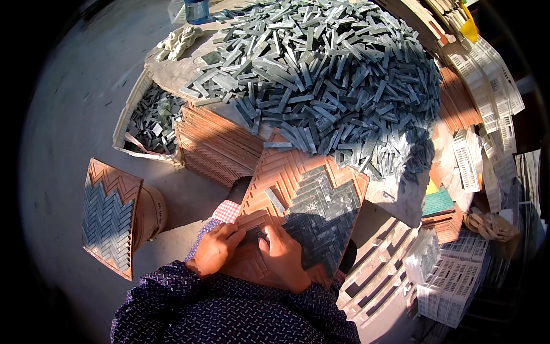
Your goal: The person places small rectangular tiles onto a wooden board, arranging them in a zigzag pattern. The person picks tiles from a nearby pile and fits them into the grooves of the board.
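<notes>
A terracotta-coloured herringbone mould tray point(260, 215) lies tilted across my lap, its right part filled with grey-green stone strips point(321, 212). My left hand point(215, 250) is curled over the tray's left edge, its fingers closed, and whatever they hold is hidden. My right hand point(285, 256) rests on the tray with thumb and fingers bent together around a small dark tile strip point(252, 234), partly hidden by the fingertips. One loose pale strip point(274, 200) lies aslant in the grooves above my right hand.
A big heap of stone strips point(326, 80) covers the table ahead. Stacked mould trays point(215, 146) and a crate of offcuts point(152, 123) stand left of it. A partly filled tray point(109, 218) leans on a round bucket point(152, 212). White plastic crates point(452, 286) and a wooden pallet point(375, 269) are at right.
</notes>
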Available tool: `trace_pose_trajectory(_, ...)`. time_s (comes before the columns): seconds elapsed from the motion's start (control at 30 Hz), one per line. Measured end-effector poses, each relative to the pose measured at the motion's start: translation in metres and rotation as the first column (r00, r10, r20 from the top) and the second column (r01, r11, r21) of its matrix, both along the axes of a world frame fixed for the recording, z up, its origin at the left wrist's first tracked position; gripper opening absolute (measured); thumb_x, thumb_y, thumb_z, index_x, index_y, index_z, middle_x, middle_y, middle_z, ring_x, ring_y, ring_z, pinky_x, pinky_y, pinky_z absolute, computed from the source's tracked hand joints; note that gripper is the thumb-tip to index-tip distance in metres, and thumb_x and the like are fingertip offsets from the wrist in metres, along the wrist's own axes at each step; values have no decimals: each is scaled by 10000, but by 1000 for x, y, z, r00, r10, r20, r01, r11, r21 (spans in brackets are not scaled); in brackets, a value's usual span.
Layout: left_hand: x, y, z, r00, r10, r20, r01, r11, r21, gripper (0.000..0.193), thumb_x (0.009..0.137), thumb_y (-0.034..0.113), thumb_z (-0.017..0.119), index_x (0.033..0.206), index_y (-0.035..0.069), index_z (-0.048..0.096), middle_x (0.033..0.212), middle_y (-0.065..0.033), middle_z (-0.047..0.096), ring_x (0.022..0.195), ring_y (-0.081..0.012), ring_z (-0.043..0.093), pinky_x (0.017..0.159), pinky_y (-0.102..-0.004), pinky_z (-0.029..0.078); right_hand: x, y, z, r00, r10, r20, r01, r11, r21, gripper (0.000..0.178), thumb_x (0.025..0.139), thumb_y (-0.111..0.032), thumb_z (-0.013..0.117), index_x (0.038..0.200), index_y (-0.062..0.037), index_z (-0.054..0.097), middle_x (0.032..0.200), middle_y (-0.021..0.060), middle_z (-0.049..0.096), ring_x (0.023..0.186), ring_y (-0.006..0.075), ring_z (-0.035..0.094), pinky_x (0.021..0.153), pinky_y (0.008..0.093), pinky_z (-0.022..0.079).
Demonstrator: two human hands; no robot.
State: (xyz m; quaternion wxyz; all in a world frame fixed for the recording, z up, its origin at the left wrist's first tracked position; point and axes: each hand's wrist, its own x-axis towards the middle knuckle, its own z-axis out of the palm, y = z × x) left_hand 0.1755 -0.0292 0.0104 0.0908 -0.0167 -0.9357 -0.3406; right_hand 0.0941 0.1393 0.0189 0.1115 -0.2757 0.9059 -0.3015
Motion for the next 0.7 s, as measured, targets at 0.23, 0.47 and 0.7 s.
trace_pose_trajectory(0.23, 2, 0, -9, 1000, 4, -26, -3, 1000, 30, 361, 692, 42, 643, 1053, 55, 651, 934, -91, 603, 847, -270, 608, 705, -352, 528, -9, 4, -1, 989, 32, 141, -29, 999, -27, 311, 789, -159, 680, 1056, -61, 552, 1044, 147, 612, 842, 316, 636, 670, 404, 514)
trace_pose_trajectory(0.47, 2, -6, -7, 998, -61, 31, 60, 998, 12, 354, 732, 53, 667, 1086, 59, 647, 953, -89, 597, 864, -276, 603, 710, -357, 526, -44, 15, 11, 1000, -4, 25, 7, 990, -143, 223, 808, -139, 668, 998, -62, 581, 889, 121, 614, 779, 318, 618, 655, 402, 493)
trace_pose_trajectory(0.7, -4, -15, -8, 995, -34, 92, 1, 942, 337, 317, 774, 0, 634, 1085, 57, 644, 926, -126, 610, 835, -303, 625, 733, -356, 520, -73, -14, -3, 984, 30, -174, -36, 999, -35, 262, 741, -79, 687, 976, -21, 586, 851, 145, 600, 756, 368, 598, 679, 429, 497)
